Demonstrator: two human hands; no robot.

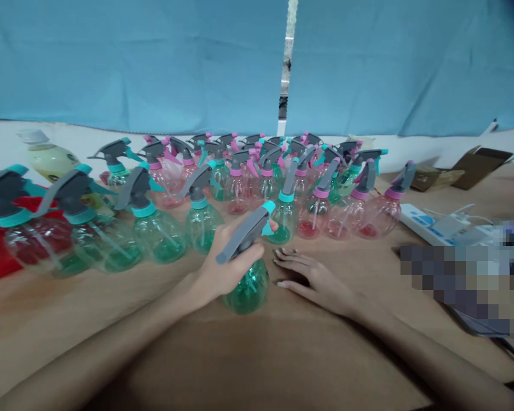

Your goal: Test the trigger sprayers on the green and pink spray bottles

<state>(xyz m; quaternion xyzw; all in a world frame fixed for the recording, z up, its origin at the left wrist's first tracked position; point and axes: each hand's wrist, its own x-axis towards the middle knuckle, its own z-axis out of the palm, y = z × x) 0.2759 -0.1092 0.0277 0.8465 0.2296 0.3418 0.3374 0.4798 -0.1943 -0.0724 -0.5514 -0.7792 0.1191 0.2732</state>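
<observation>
The held spray bottle (246, 291) has a glossy, see-through body, apparently plastic, topped by a smooth, mostly matt grey plastic trigger head (244, 234). Behind it, the other spray bottles (161, 241) repeat that clear shiny plastic, with smooth opaque plastic collars. The desk (257, 359) beneath it looks like smooth wood or laminate, softly sheened. To its right, the power strip (424, 224) is smooth white plastic; farther back on that side, the open box (482, 166) is matt brown cardboard. Well behind it hangs creased, matt blue cloth (163, 63).
</observation>
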